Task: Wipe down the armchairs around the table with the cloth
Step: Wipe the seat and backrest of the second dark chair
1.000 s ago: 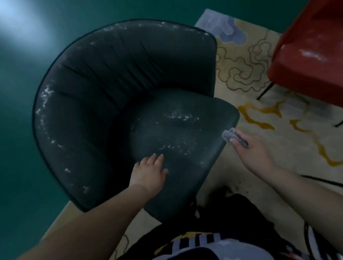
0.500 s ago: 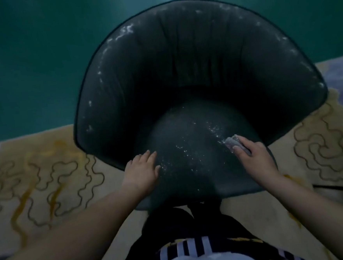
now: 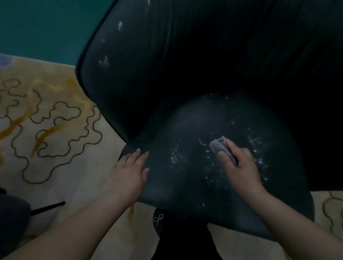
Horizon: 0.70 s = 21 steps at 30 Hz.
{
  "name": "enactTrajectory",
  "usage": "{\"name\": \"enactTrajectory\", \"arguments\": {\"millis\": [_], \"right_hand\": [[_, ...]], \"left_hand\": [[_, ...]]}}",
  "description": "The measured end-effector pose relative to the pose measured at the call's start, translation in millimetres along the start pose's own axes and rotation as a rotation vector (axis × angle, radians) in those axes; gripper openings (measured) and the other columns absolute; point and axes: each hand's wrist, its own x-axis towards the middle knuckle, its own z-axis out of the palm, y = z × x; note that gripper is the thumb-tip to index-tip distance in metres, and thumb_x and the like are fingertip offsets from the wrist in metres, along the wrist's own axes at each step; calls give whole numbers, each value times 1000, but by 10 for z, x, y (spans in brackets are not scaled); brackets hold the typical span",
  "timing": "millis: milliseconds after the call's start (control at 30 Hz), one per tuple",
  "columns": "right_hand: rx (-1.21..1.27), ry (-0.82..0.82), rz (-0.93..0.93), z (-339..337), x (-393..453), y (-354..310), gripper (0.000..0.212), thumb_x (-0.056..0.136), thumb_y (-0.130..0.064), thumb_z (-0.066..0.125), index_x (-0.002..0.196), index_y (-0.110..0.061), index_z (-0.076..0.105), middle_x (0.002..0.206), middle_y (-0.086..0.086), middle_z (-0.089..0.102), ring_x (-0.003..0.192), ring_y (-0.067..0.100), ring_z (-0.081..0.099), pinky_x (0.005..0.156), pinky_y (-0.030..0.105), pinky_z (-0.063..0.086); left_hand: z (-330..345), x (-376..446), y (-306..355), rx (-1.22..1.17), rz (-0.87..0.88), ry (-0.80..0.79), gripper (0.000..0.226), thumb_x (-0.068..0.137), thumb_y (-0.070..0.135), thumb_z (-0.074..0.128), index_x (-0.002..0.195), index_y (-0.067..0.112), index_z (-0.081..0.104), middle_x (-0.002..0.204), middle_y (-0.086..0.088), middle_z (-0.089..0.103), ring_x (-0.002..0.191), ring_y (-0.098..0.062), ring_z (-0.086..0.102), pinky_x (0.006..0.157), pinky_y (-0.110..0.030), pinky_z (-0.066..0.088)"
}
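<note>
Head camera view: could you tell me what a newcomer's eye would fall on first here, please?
The big dark armchair fills the upper right, its seat dotted with white specks. On that seat the right hand grips a grey cloth, while the left hand rests flat at the seat's left edge. A cream rug with squiggly lines lies left.

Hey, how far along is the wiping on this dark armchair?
Early. Nothing looks finished: white specks cover the seat and dot the backrest. In hand: the right hand holds the cloth on the seat, and the left hand rests flat on its edge. Left: seat, backrest, other chairs.
</note>
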Motion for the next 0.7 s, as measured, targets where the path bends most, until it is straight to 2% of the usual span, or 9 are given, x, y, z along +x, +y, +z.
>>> {"name": "enactTrajectory", "arguments": {"millis": [100, 167, 233, 300, 400, 500, 567, 700], "right_hand": [[-37, -11, -71, 406, 315, 210, 43, 94, -33, 56, 136, -40, 47, 100, -17, 42, 89, -23, 43, 70, -9, 29], [-78, -22, -135, 632, 553, 314, 44, 93, -36, 57, 136, -42, 47, 100, -18, 41, 93, -14, 46, 74, -7, 30], [-162, -27, -234, 824, 798, 371, 46, 91, -38, 58, 136, -43, 47, 98, -12, 40, 96, 3, 47, 86, 8, 33], [-280, 4, -364, 975, 1078, 356, 46, 91, -41, 57, 136, -44, 45, 99, -7, 37, 98, 12, 41, 88, 23, 34], [-416, 119, -471, 1204, 1553, 238, 48, 94, -41, 53, 140, -38, 41, 108, 0, 37, 101, 17, 35, 89, 30, 37], [-490, 192, -437, 1468, 1711, 133, 51, 95, -35, 53, 144, -28, 40, 114, 12, 44, 104, 28, 42, 90, 39, 41], [-527, 135, -546, 1546, 1525, 170, 52, 94, -28, 56, 144, -26, 41, 110, 13, 46, 98, 29, 44, 85, 41, 42], [-577, -104, -823, 1293, 1215, 445, 53, 86, -17, 66, 137, -25, 53, 95, 14, 50, 83, 28, 45, 71, 41, 47]], "left_hand": [[352, 306, -65, -13, 4, 41, 54, 99, 43, 33, 150, 32, 21, 158, 4, 16, 141, -23, 19, 114, -38, 23], [555, 482, -104, -31, -16, 82, 55, 98, 45, 35, 149, 33, 21, 158, 4, 17, 141, -22, 20, 114, -39, 24], [728, 619, -136, -81, -50, 122, 56, 96, 46, 39, 149, 34, 23, 157, 5, 18, 139, -22, 21, 113, -39, 26], [866, 714, -151, -143, -77, 157, 57, 95, 46, 43, 148, 34, 25, 157, 6, 19, 137, -22, 23, 112, -38, 27], [1006, 772, -137, -211, -105, 206, 57, 94, 44, 46, 147, 33, 28, 156, 6, 21, 134, -23, 26, 110, -38, 30], [1101, 753, -91, -230, -121, 263, 58, 93, 44, 47, 147, 33, 29, 157, 7, 20, 133, -23, 26, 110, -36, 28], [1136, 729, -68, -233, -121, 282, 60, 93, 43, 48, 148, 32, 28, 157, 6, 19, 135, -23, 24, 112, -36, 25], [1148, 712, -59, -249, -112, 285, 61, 92, 42, 48, 148, 31, 27, 157, 6, 18, 137, -22, 23, 114, -33, 19]]}}
